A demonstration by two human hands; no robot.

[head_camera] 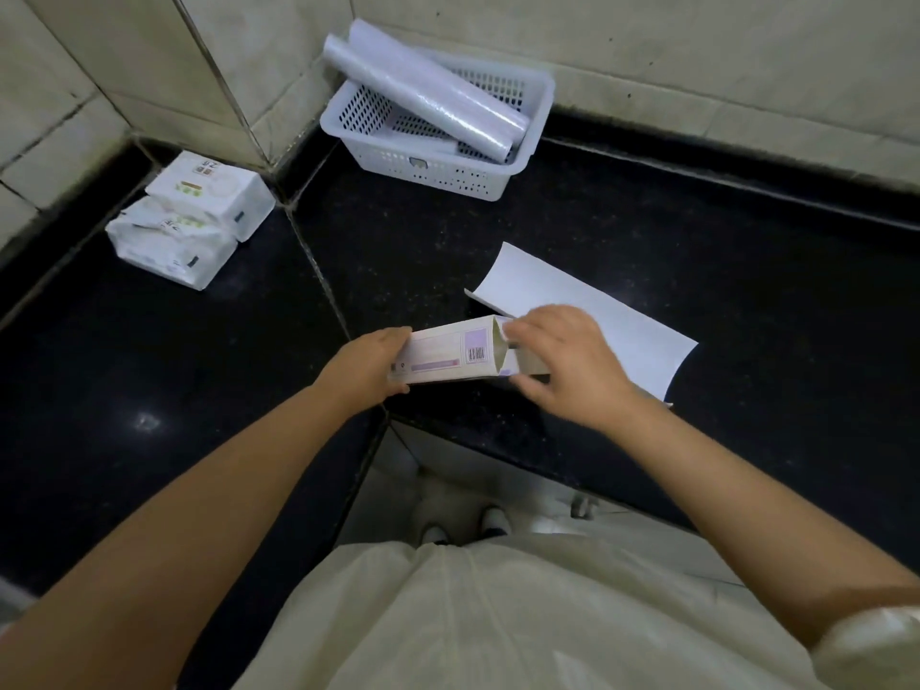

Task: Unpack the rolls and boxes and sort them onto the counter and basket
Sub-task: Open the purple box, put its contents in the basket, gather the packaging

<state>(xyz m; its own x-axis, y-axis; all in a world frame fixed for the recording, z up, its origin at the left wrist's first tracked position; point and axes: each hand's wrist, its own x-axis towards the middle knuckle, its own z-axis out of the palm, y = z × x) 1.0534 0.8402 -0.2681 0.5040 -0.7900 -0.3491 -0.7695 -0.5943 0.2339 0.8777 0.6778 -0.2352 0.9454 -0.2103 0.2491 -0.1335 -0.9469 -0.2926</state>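
Observation:
A long pale carton (pixel 448 355) with a barcode and lilac print lies level over the black counter's front edge. My left hand (pixel 369 365) grips its left end. At its open right end, my right hand (pixel 562 363) has its fingers closed on the end flaps. What is inside the carton is hidden. Two clear plastic rolls (pixel 423 87) lie slanted in the white perforated basket (pixel 438 166) at the back corner. A curled white sheet (pixel 597 311) rests on the counter behind my right hand.
Two white soft packs (pixel 189 219) are stacked at the back left against the tiled wall. The black counter (pixel 722 271) bends round a corner. Below its front edge I see the floor and my shoes (pixel 465 527).

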